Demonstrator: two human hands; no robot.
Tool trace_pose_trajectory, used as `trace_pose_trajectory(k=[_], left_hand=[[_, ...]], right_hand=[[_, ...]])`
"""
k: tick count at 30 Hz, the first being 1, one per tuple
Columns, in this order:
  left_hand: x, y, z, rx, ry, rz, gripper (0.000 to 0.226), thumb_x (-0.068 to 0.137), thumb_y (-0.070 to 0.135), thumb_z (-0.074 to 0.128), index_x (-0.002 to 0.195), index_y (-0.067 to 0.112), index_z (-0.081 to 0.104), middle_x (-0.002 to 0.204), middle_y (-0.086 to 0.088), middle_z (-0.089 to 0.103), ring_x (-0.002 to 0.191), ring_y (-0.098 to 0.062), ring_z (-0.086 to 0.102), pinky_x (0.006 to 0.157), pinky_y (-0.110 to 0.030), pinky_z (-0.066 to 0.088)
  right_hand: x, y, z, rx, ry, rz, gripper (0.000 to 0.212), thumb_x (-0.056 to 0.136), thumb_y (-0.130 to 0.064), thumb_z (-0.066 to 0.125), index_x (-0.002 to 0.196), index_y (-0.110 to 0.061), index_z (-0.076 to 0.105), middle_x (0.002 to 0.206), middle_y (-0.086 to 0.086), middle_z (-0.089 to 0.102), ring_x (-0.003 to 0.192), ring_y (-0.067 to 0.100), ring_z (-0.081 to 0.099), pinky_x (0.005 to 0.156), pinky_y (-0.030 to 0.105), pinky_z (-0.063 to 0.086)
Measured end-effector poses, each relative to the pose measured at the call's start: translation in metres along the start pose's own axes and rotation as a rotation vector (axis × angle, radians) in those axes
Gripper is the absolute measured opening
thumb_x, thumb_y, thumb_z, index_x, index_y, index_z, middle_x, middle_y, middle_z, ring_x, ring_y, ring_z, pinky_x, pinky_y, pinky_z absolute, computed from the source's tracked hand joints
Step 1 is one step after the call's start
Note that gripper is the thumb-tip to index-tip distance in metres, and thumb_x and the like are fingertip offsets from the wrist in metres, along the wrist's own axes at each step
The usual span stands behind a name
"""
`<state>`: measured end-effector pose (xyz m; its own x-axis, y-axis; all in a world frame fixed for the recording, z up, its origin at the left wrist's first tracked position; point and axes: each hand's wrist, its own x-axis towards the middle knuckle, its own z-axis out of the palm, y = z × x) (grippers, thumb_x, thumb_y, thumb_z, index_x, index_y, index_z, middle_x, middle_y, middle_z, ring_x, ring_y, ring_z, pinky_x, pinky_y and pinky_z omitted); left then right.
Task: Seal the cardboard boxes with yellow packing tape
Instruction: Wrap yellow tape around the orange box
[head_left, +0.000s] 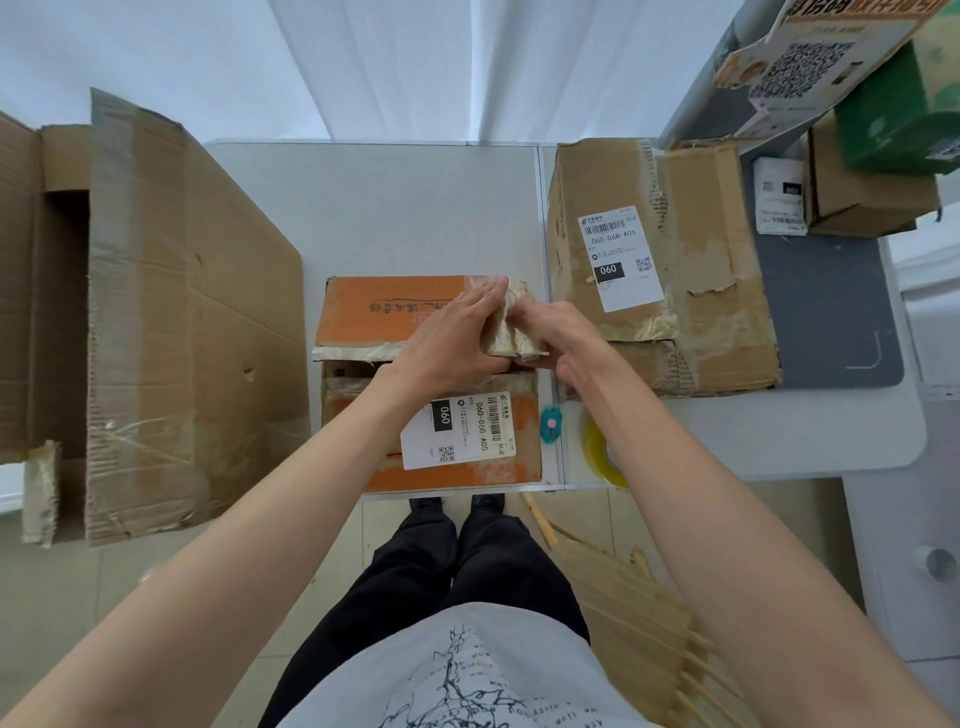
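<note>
A yellow roll of packing tape (602, 457) stands on edge at the near rim of the pale grey surface (415, 208), beside a small teal cutter (550, 423). Left of them sits the orange cardboard box with a white label (395, 312), its long axis running near to far, flaps parted. Over it, the left hand (457, 332) lies flat with fingers straight against a tape-covered flap (511, 325), which the right hand (556, 332) pinches. Farther right lies a large brown cardboard box (675, 260).

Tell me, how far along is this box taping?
Early on, by the look of it. The yellow tape roll lies untouched on the table. Both hands, left hand and right hand, are working a taped flap on the orange box, whose seam still gapes. The brown box shows only old torn tape.
</note>
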<state>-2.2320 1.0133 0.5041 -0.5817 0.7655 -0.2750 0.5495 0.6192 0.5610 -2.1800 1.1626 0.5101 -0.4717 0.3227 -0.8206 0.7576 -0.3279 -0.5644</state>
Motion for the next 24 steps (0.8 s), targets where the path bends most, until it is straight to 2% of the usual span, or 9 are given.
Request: trace_pose_trajectory(k=[2,5,9,12,15,16,20,22,24], left_hand=[[0.000,0.000,-0.001,-0.009,0.001,-0.005,0.102,0.084,0.035,0.077,0.163,0.017,0.016,0.167,0.000,0.025,0.151,-0.022,0.031,0.118,-0.042,0.035],[0.002,0.000,-0.003,-0.017,0.002,-0.012,0.103,0.083,0.035,0.077,0.163,0.018,0.015,0.166,0.001,0.029,0.149,-0.022,0.033,0.116,-0.040,0.035],[0.013,-0.002,-0.011,0.028,-0.053,-0.001,0.111,0.080,0.039,0.078,0.163,0.017,0.008,0.156,-0.004,0.040,0.141,-0.023,0.038,0.108,-0.037,0.039],[0.023,-0.003,-0.015,0.145,-0.129,0.042,0.113,0.080,0.044,0.076,0.163,0.015,0.006,0.163,-0.004,0.032,0.144,-0.026,0.031,0.114,-0.040,0.034],[0.028,-0.003,-0.013,0.310,-0.199,0.093,0.103,0.088,0.052,0.065,0.163,0.017,0.003,0.170,-0.002,0.015,0.149,-0.028,0.020,0.118,-0.044,0.027],[0.027,-0.003,-0.011,0.335,-0.220,0.100,0.100,0.092,0.054,0.060,0.163,0.017,0.001,0.171,-0.002,0.008,0.152,-0.027,0.015,0.121,-0.045,0.023],[0.015,-0.006,0.000,0.401,-0.238,0.108,0.094,0.098,0.063,0.042,0.162,0.016,-0.009,0.171,-0.005,-0.009,0.157,-0.028,-0.004,0.126,-0.044,0.002],[0.015,-0.004,0.001,0.436,-0.230,0.109,0.094,0.098,0.068,0.035,0.162,0.015,-0.007,0.171,-0.005,-0.007,0.157,-0.028,-0.003,0.127,-0.045,0.002],[0.020,-0.001,-0.003,0.462,-0.231,0.106,0.096,0.094,0.074,0.030,0.163,0.016,-0.004,0.171,-0.006,-0.002,0.157,-0.029,0.001,0.127,-0.046,0.003]], right_hand=[[0.003,-0.004,0.003,0.076,0.015,0.010,0.028,0.092,-0.030,0.072,0.102,-0.004,0.071,0.085,0.007,0.075,0.065,0.015,0.072,0.055,0.025,0.059],[0.008,-0.009,0.006,0.122,0.040,0.022,0.021,0.095,-0.015,0.070,0.108,0.001,0.068,0.080,0.007,0.071,0.061,0.014,0.068,0.045,0.021,0.054],[0.010,-0.013,0.003,0.098,0.005,0.049,0.010,0.094,-0.016,0.064,0.093,-0.008,0.068,0.086,0.008,0.072,0.069,0.019,0.069,0.052,0.026,0.056],[0.013,-0.014,0.002,0.168,-0.003,0.042,0.010,0.096,-0.016,0.063,0.092,-0.007,0.068,0.088,0.011,0.072,0.072,0.021,0.071,0.057,0.028,0.059],[0.012,-0.008,-0.002,0.127,-0.036,0.030,0.025,0.094,-0.028,0.069,0.107,-0.007,0.071,0.101,0.012,0.076,0.088,0.024,0.074,0.079,0.038,0.061],[0.010,-0.005,-0.006,0.110,-0.061,0.035,0.030,0.094,-0.031,0.068,0.111,-0.007,0.071,0.104,0.013,0.075,0.091,0.024,0.073,0.080,0.038,0.061],[-0.008,0.004,-0.021,0.066,-0.117,-0.015,0.028,0.093,-0.026,0.071,0.103,0.000,0.072,0.099,0.017,0.075,0.076,0.018,0.073,0.060,0.029,0.060],[-0.020,0.009,-0.026,0.061,-0.089,-0.072,0.019,0.095,-0.017,0.068,0.100,0.002,0.069,0.099,0.019,0.075,0.074,0.020,0.075,0.062,0.031,0.062],[-0.032,0.014,-0.031,0.030,0.020,-0.156,0.016,0.097,-0.015,0.062,0.105,-0.002,0.068,0.100,0.016,0.074,0.081,0.022,0.076,0.066,0.030,0.063]])
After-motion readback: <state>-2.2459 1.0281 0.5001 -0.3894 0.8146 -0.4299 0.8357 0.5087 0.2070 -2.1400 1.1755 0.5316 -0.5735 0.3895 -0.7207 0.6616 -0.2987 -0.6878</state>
